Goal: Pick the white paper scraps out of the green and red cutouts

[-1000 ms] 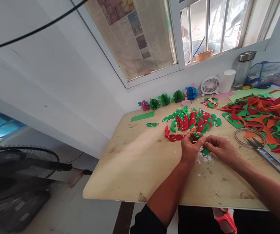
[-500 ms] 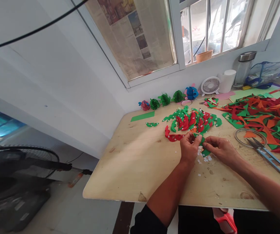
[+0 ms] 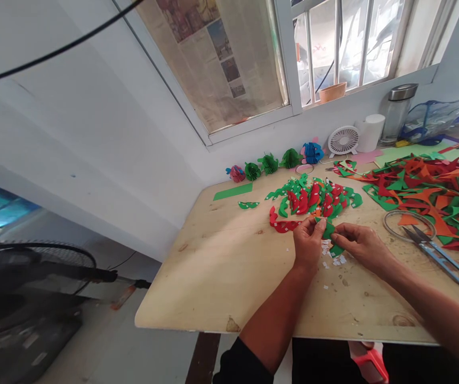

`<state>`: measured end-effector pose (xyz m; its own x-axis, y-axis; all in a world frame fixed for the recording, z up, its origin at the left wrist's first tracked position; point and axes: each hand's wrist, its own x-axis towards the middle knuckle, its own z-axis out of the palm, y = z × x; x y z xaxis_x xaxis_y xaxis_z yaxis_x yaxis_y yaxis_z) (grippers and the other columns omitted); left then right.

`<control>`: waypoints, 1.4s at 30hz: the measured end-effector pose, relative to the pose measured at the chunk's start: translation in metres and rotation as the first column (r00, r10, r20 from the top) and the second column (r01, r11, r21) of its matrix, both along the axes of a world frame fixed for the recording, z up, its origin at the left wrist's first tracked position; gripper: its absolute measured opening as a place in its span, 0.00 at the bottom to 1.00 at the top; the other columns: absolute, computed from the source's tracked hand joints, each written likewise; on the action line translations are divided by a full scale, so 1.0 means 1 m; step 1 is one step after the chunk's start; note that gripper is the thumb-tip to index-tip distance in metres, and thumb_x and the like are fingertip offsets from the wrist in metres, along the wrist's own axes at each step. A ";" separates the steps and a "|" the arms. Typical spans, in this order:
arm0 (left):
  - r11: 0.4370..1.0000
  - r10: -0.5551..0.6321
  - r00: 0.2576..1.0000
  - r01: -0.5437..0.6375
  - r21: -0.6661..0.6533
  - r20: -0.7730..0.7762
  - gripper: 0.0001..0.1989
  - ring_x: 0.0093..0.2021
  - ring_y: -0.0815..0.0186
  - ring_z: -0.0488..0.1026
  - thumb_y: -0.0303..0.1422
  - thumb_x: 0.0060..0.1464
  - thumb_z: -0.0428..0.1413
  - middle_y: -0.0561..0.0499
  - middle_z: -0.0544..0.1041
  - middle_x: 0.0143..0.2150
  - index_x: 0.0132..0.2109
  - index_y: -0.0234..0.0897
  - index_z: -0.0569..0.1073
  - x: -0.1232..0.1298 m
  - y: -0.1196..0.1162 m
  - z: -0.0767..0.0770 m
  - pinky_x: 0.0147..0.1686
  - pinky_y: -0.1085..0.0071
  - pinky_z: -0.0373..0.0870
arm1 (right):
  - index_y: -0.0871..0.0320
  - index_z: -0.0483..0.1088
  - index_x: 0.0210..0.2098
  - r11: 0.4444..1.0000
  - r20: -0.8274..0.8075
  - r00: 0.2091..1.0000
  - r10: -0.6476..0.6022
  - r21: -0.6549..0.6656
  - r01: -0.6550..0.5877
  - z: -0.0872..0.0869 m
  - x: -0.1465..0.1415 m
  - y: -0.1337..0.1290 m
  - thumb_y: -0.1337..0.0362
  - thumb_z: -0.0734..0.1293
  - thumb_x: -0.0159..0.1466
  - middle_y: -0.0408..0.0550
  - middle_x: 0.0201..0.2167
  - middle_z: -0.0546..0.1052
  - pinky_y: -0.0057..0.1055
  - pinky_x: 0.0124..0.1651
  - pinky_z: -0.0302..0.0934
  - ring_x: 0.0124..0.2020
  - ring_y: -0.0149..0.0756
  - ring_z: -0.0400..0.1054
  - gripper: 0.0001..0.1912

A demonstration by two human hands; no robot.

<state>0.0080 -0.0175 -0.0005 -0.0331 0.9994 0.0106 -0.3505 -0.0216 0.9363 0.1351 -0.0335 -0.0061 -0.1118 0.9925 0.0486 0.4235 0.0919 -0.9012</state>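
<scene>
Between my two hands is a green paper cutout (image 3: 328, 230). My left hand (image 3: 308, 240) pinches its upper left end with thumb and fingers. The fingertips of my right hand (image 3: 355, 241) are closed on its right edge. Another green paper part (image 3: 336, 251) shows just below; whether it belongs to the same cutout I cannot tell. Small white paper squares (image 3: 338, 261) lie scattered on the table under my hands. Beyond my hands spreads a pile of red and green cutouts (image 3: 315, 196) with white squares on them. A red scalloped cutout (image 3: 283, 226) lies left of my fingers.
Blue-handled thread snips (image 3: 443, 261) and a metal ring (image 3: 409, 221) lie right on the wooden table (image 3: 213, 277). Behind them is a heap of paper scraps (image 3: 433, 197). Paper honeycomb figures (image 3: 269, 164), a small fan (image 3: 343, 141) and a glass bottle (image 3: 397, 114) stand along the wall.
My hands keep their hold on the green paper, whose upper part now shows more of its flat face. The whole view has shifted very slightly.
</scene>
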 end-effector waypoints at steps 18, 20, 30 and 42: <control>0.992 -0.049 0.991 0.064 -0.113 0.126 0.11 0.24 0.71 0.69 0.38 0.42 0.60 0.52 0.73 0.23 0.28 0.33 0.75 -0.005 0.004 -0.001 0.26 0.74 0.65 | 0.57 0.69 0.25 1.000 0.026 1.000 0.006 0.024 -0.007 0.001 0.000 0.000 0.54 0.62 0.56 0.39 0.17 0.63 0.27 0.24 0.49 0.20 0.30 0.55 0.13; 0.992 -0.055 0.990 0.069 -0.108 0.129 0.11 0.23 0.71 0.69 0.39 0.43 0.60 0.52 0.73 0.23 0.28 0.33 0.75 -0.006 0.003 0.000 0.25 0.74 0.65 | 0.57 0.70 0.25 1.000 0.023 1.000 0.006 0.014 -0.006 0.001 0.000 0.000 0.54 0.62 0.56 0.39 0.17 0.64 0.27 0.24 0.49 0.20 0.29 0.55 0.13; 0.992 -0.041 0.994 0.053 -0.118 0.105 0.16 0.24 0.70 0.71 0.44 0.41 0.61 0.52 0.73 0.24 0.29 0.33 0.74 -0.005 0.004 0.002 0.26 0.73 0.66 | 0.58 0.69 0.25 0.997 -0.097 0.995 0.025 -0.065 -0.031 -0.001 0.000 0.001 0.53 0.64 0.55 0.38 0.17 0.64 0.26 0.21 0.47 0.18 0.27 0.53 0.14; 0.955 -0.193 0.981 0.193 -0.224 0.019 0.19 0.25 0.68 0.72 0.41 0.35 0.65 0.50 0.75 0.25 0.33 0.33 0.72 -0.007 0.004 -0.003 0.22 0.76 0.65 | 0.56 0.70 0.23 0.990 -0.352 0.927 -0.134 -0.094 0.107 0.008 0.003 0.001 0.52 0.69 0.53 0.42 0.21 0.72 0.28 0.27 0.58 0.25 0.33 0.65 0.14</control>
<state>0.0013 -0.0135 -0.0031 0.1601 0.9636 -0.2139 -0.3244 0.2560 0.9106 0.1383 -0.0323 0.0023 0.0203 0.9998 -0.0089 0.0772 -0.0104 -0.9970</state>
